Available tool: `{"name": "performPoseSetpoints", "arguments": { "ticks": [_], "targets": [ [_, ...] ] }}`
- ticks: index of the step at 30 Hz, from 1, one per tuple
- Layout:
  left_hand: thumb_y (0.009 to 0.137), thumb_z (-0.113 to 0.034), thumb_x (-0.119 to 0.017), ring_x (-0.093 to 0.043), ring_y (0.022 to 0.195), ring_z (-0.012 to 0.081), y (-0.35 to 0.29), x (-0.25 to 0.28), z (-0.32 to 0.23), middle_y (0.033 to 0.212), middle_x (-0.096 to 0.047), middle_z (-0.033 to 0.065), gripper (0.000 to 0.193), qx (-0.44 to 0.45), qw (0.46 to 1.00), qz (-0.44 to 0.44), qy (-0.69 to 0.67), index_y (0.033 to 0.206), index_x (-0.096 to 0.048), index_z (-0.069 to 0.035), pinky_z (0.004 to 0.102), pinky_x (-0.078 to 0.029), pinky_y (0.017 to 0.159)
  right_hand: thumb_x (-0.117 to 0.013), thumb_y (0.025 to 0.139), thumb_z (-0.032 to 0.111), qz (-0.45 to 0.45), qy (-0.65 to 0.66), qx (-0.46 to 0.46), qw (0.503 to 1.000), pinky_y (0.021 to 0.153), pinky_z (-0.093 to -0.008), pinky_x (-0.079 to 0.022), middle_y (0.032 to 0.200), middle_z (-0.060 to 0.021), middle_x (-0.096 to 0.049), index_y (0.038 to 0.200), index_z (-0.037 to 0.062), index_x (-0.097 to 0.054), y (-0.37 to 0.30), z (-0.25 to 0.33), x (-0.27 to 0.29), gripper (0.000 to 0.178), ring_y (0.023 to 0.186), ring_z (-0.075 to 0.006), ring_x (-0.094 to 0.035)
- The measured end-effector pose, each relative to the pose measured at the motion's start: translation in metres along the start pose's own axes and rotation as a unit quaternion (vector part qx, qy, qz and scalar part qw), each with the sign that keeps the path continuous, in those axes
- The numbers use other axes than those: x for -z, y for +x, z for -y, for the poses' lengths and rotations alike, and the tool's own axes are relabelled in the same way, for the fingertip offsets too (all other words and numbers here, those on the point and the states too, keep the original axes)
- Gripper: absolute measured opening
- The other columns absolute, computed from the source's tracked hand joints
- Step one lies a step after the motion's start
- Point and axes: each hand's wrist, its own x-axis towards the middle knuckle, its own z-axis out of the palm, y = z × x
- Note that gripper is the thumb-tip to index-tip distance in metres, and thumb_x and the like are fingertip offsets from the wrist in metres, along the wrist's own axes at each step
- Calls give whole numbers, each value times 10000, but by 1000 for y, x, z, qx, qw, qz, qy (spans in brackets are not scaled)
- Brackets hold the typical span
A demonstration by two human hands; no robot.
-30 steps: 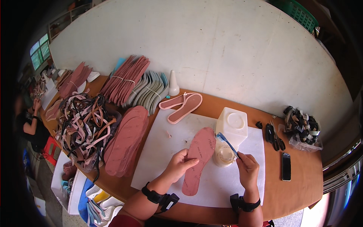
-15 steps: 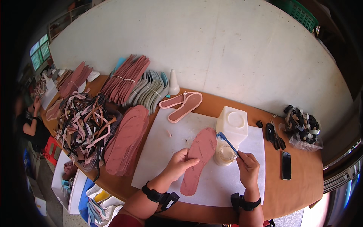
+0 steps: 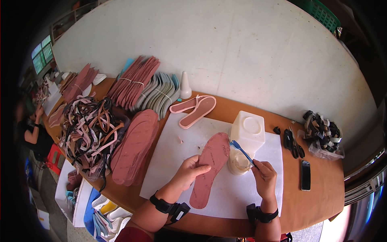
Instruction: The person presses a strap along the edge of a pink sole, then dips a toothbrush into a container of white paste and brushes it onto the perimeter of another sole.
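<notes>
My left hand [image 3: 191, 173] grips a reddish-pink insole [image 3: 214, 155] near its middle, thumb on the upper face, and holds it raised over the white sheet [image 3: 161, 169]. In my right hand [image 3: 265, 177] is a blue toothbrush [image 3: 243, 153], its handle pinched between the fingers. The bristle head is at the insole's upper right edge; whether it touches cannot be made out. Just behind the brush stands an open round tub [image 3: 238, 166] with pale, creamy stuff in it. A white square plastic jug [image 3: 249, 126] is behind the tub.
Left of the sheet lie stacked pink insoles [image 3: 135, 149] and a tangled heap of straps [image 3: 90, 135]. Behind are bundled soles [image 3: 135, 82], a white cone [image 3: 185, 85] and two pink-rimmed soles [image 3: 198, 113]. Rightward lie scissors [image 3: 297, 148], a phone [image 3: 305, 175] and a strap box [image 3: 324, 137]. A co-worker [image 3: 34, 133] sits far left.
The insole has shifted slightly left and turned a little in my left hand's grip. The toothbrush stays beside its edge, moved a touch left. My right hand has barely moved.
</notes>
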Motion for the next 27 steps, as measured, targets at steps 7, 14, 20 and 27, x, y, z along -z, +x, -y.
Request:
{"name": "performPoseSetpoints", "arguments": {
  "ticks": [7, 14, 20, 27],
  "targets": [
    [799, -77, -626, -569, 855, 113, 0, 2, -1, 958, -599, 54, 236, 11, 999, -21, -46, 1005, -548, 7, 245, -456, 770, -631, 732, -43, 34, -2, 13, 999, 566, -239, -439, 766, -105, -604, 930, -17, -649, -3, 1, 2, 200, 638, -162, -568],
    [802, -75, -615, -576, 853, 122, -1, 3, -2, 963, -601, 65, 233, 10, 998, 4, -64, 1009, -547, 8, 257, -462, 767, -632, 726, -49, 26, 6, 5, 1000, 566, -241, -442, 762, -103, -604, 921, -11, -652, -4, -2, 3, 200, 639, -167, -570],
    [800, -60, -605, -585, 834, 129, 1, 5, -4, 953, -604, 70, 226, 23, 997, -7, -77, 1008, -549, 7, 261, -475, 750, -635, 720, -48, 31, 4, 25, 999, 566, -244, -443, 760, -104, -604, 917, -12, -652, -3, -3, 1, 201, 636, -170, -570],
    [801, -63, -606, -587, 815, 126, 1, 5, -2, 934, -604, 70, 228, 14, 998, -5, -69, 1010, -545, 8, 260, -484, 729, -632, 722, -54, 53, 6, 10, 999, 570, -243, -441, 757, -105, -604, 913, -13, -652, -3, 2, 4, 197, 642, -172, -571]
  ]
}}
